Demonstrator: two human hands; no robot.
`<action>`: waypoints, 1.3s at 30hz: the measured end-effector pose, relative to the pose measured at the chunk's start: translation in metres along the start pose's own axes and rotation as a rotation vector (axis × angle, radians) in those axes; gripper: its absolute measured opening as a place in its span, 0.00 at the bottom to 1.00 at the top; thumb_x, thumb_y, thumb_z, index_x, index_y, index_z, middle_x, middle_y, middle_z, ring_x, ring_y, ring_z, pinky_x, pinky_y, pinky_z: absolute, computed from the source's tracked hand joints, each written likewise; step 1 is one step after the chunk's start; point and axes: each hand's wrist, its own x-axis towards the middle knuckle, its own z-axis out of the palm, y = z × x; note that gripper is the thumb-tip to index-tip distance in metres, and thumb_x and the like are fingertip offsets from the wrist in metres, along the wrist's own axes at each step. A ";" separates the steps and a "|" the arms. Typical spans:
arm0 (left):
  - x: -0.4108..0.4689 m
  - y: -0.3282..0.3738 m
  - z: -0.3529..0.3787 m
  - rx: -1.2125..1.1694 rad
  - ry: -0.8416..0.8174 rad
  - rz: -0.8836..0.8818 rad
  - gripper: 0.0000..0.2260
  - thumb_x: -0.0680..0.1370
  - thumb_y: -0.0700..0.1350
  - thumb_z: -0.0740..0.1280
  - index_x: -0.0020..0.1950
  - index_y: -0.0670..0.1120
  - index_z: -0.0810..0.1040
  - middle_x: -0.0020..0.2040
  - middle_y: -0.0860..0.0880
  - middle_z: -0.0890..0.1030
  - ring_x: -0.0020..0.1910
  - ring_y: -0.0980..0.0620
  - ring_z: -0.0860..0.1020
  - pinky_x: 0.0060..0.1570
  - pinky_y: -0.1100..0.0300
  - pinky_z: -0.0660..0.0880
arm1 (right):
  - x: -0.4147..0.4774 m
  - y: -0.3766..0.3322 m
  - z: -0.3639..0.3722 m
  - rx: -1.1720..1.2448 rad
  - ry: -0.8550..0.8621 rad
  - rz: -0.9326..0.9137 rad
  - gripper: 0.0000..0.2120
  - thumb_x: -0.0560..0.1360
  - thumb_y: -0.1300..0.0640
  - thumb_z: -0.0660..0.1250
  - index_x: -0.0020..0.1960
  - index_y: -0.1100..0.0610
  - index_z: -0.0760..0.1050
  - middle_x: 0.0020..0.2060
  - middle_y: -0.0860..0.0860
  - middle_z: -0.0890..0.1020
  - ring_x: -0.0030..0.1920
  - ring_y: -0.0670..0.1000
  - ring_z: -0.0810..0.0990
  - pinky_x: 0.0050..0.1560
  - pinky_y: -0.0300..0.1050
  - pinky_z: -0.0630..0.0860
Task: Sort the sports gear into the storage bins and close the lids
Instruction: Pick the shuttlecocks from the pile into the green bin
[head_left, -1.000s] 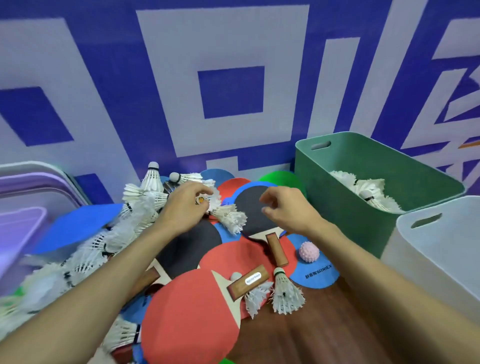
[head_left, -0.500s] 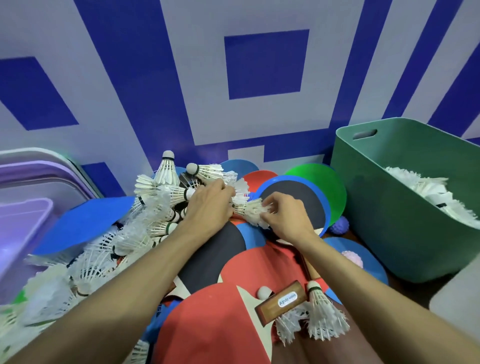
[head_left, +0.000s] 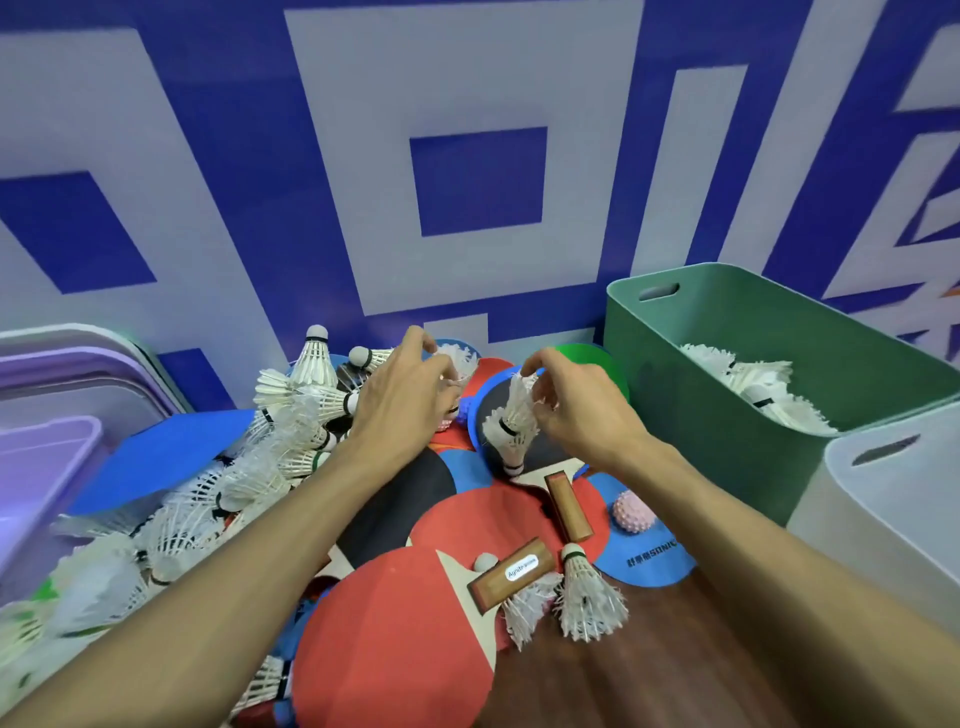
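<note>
A heap of white shuttlecocks (head_left: 291, 415) and table-tennis paddles (head_left: 395, 634) lies on the floor by the wall. My right hand (head_left: 582, 410) pinches the feathers of one shuttlecock (head_left: 511, 426), which hangs cork-down above a black paddle. My left hand (head_left: 405, 395) reaches into the back of the heap and its fingers curl round another shuttlecock (head_left: 460, 361). The green bin (head_left: 727, 405) to the right holds several shuttlecocks and stands without a lid.
A white bin (head_left: 893, 519) stands in front of the green one. Purple bins and lids (head_left: 57, 395) sit at the left. A pink spiky ball (head_left: 634, 512) and two loose shuttlecocks (head_left: 587, 597) lie near the paddle handles on the wooden floor.
My right hand has lifted a shuttlecock off the heap by its feathers. My left hand has shifted further back and gripped another one. The camera view has swung to the right.
</note>
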 end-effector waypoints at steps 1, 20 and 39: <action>-0.002 0.006 -0.006 -0.034 0.007 0.000 0.07 0.76 0.49 0.68 0.49 0.47 0.80 0.57 0.50 0.70 0.46 0.48 0.76 0.40 0.56 0.71 | -0.003 -0.002 -0.010 -0.020 0.026 -0.025 0.15 0.73 0.62 0.63 0.59 0.53 0.71 0.46 0.49 0.83 0.47 0.56 0.79 0.45 0.52 0.76; 0.101 0.178 0.030 -0.742 0.068 -0.059 0.01 0.73 0.44 0.72 0.42 0.49 0.81 0.41 0.52 0.82 0.39 0.58 0.79 0.42 0.66 0.75 | -0.025 0.108 -0.158 -0.042 0.576 0.226 0.10 0.74 0.61 0.69 0.55 0.56 0.76 0.43 0.46 0.81 0.42 0.48 0.80 0.48 0.50 0.80; 0.064 0.103 0.032 -0.468 -0.288 -0.002 0.12 0.76 0.42 0.66 0.59 0.48 0.79 0.59 0.50 0.79 0.59 0.54 0.75 0.61 0.63 0.68 | 0.001 0.086 -0.100 -0.179 0.152 0.159 0.13 0.71 0.62 0.65 0.56 0.56 0.78 0.53 0.54 0.80 0.56 0.55 0.77 0.57 0.48 0.73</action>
